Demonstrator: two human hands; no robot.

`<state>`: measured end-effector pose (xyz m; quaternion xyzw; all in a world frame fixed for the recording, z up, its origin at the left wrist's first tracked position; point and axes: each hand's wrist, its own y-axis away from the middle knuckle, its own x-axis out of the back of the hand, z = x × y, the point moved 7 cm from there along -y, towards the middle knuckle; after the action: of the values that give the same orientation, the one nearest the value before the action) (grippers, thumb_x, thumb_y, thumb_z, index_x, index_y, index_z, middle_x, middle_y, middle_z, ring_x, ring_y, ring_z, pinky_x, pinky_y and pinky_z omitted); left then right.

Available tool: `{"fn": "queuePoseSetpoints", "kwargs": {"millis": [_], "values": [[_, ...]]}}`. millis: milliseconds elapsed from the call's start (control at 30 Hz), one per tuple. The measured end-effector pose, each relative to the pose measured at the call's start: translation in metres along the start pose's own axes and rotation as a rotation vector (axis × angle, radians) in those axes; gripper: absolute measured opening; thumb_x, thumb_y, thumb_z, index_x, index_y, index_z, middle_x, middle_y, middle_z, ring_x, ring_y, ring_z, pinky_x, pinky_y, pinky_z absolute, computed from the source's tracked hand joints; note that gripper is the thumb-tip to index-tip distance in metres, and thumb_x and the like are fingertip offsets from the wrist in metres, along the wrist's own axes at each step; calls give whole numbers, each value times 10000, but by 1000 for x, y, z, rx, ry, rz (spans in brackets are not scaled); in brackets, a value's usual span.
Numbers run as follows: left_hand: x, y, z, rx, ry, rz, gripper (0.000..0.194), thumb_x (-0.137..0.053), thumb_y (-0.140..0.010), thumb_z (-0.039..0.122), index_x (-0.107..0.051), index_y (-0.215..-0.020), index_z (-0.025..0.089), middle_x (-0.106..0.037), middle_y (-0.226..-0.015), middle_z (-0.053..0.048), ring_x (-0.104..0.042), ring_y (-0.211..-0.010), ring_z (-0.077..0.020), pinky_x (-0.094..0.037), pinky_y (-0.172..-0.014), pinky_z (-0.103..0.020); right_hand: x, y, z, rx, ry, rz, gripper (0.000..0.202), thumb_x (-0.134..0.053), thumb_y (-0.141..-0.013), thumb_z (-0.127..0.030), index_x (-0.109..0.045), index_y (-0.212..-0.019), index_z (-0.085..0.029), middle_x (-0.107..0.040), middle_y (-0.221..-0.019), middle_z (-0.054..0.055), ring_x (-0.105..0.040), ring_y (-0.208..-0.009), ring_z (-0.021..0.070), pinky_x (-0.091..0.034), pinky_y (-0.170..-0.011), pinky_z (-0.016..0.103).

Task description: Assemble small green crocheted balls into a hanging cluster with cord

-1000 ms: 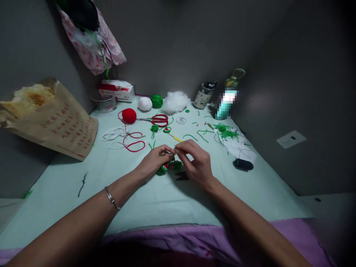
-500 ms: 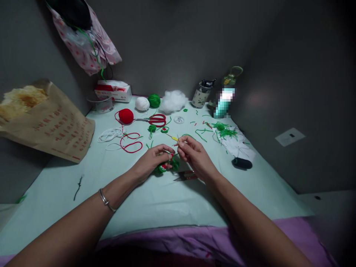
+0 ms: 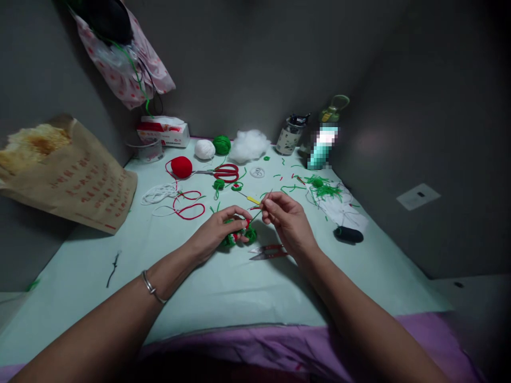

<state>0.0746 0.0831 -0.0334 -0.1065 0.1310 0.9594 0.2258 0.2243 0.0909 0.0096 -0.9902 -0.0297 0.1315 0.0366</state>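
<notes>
My left hand (image 3: 223, 229) is closed on a small green, red and white crocheted piece (image 3: 235, 238), with green parts showing below and beside the fingers. To its right, my right hand (image 3: 281, 213) pinches a thin needle (image 3: 270, 194) whose tip points up. A dark green strand (image 3: 256, 215) runs between the piece and the right fingers. Under the right hand lie small thread snips (image 3: 263, 252), partly covered by it. A yellow-handled hook (image 3: 253, 200) rests on the table just beyond the fingertips.
Behind are a red yarn ball (image 3: 181, 167), red scissors (image 3: 225, 173), white stuffing (image 3: 250, 146) and a pen cup (image 3: 290, 136). Green scraps (image 3: 325, 187) and a dark roll (image 3: 348, 234) lie right. A paper bag (image 3: 88, 181) stands left.
My right hand has moved a little right, away from the left hand, and more of the green strand and the snips shows. My left hand keeps its hold on the crocheted piece.
</notes>
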Motion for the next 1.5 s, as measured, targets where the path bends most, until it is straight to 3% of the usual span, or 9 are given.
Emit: {"fn": "queuePoseSetpoints", "kwargs": {"millis": [333, 567, 700, 900, 967, 1067, 1267, 1500], "values": [[2, 2, 13, -164, -137, 61, 209, -772, -794, 321, -717, -954, 198, -718, -975, -35, -632, -916, -183, -461, -864, -316, -4, 0, 8, -26, 147, -55, 213, -789, -785, -368, -695, -798, -177, -619, -660, -20, -537, -596, 113, -457, -599, 256], [1, 3, 14, -188, -137, 80, 115, -747, -790, 270, -673, -784, 182, -685, -811, -17, -603, -779, -161, -443, -784, -310, -11, 4, 10, -41, 164, -104, 208, -773, -802, -371, -684, -815, -183, -631, -673, -23, -533, -585, 105, -454, -594, 253], [5, 2, 14, -215, -144, 94, 103, -712, -818, 266, -653, -791, 186, -635, -784, 5, -555, -754, -144, -409, -740, -289, -13, 4, 11, -38, 205, -130, 221, -753, -820, -388, -665, -823, -185, -630, -710, -16, -558, -618, 113, -473, -588, 252], [4, 2, 12, -128, -55, 58, 92, -674, -823, 240, -602, -795, 189, -542, -695, 38, -441, -604, -101, -325, -585, -241, -16, 5, 9, -40, 215, -171, 230, -744, -827, -395, -648, -808, -187, -638, -726, -8, -593, -627, 118, -469, -536, 231], [3, 2, 12, -116, -54, 47, 115, -674, -830, 264, -584, -815, 193, -572, -711, 35, -415, -568, -95, -304, -552, -237, -16, 5, 8, -38, 216, -179, 235, -739, -831, -402, -643, -802, -189, -644, -704, -8, -593, -615, 119, -473, -536, 232], [-1, 3, 12, -123, -55, 16, 144, -658, -861, 317, -560, -860, 210, -634, -772, 22, -444, -580, -100, -310, -548, -232, -17, 5, 9, -46, 208, -184, 272, -755, -815, -432, -632, -797, -190, -655, -688, -5, -596, -614, 122, -481, -543, 233], [-1, 3, 18, -188, -127, -37, 197, -688, -868, 373, -573, -867, 213, -524, -679, 37, -447, -628, -123, -336, -607, -243, -22, 9, 19, -169, 129, -261, 308, -762, -816, -462, -611, -841, -195, -638, -658, -22, -590, -584, 108, -465, -530, 214], [11, 1, 19, -182, -119, -29, 201, -676, -896, 380, -589, -925, 201, -618, -835, -7, -544, -779, -149, -388, -713, -267, -23, 8, 29, -246, -88, -296, 281, -774, -823, -412, -602, -882, -197, -673, -741, -14, -592, -596, 92, -412, -482, 173]]}}
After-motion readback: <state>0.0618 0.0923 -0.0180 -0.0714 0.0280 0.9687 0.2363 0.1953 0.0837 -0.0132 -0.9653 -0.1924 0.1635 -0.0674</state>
